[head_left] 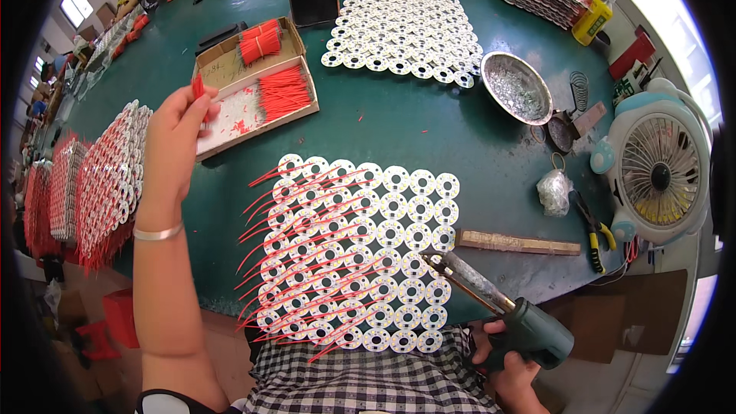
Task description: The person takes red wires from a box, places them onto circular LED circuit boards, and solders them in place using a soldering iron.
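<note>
My left hand (182, 119) is raised over the left side of an open cardboard box (257, 132), its fingers pinched on a few short red wires (198, 87). More loose red wires (284, 93) lie in the box, with a tied bundle in its far compartment. My right hand (507, 353) grips a dark green soldering gun (541, 333), its tip at the right part of a panel of round white LED boards (395, 179). Long red wires (264, 249) stick out leftward from the panel's left and middle columns. The panel lies on the green table at its front edge.
Right of the panel are a wooden strip (517, 243), pliers (594, 234), a foil-like lump (554, 192) and a fan (659, 172). Farther back stand a metal bowl (517, 88), another LED panel (402, 34) and a yellow bottle (593, 21). Wired panels (115, 176) are stacked at left.
</note>
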Available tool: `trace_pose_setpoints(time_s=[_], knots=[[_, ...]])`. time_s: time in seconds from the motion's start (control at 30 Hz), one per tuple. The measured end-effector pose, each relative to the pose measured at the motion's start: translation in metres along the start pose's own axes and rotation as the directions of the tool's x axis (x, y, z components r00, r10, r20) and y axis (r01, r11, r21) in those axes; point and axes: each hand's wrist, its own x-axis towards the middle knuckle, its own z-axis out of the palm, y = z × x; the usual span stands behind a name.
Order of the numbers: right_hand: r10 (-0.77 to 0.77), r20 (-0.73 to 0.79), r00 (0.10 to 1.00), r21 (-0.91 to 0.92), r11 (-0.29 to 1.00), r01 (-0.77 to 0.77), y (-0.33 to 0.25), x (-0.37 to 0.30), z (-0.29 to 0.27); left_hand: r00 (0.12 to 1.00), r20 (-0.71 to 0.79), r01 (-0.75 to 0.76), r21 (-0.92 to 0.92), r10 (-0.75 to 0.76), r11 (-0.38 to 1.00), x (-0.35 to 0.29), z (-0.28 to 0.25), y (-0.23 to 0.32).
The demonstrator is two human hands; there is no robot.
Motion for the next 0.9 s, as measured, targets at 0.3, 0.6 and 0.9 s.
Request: trace_pose_setpoints(time_s=[0.3,0.6,0.9], knots=[[0.207,0.018,0.978,-0.004,0.978,-0.207,-0.020,-0.025,-0.022,0.691,0.687,-0.395,0.098,0.224,0.914,-0.165,0.022,0.064],[0.283,0.157,0.946,0.092,0.950,-0.300,0.017,-0.063,-0.064,0.724,0.574,-0.631,0.327,0.383,0.703,-0.216,0.033,0.052],[-0.045,0.284,0.958,-0.448,0.877,0.174,0.037,-0.073,-0.079,0.649,0.560,-0.745,0.333,0.514,0.578,-0.222,0.044,0.043]])
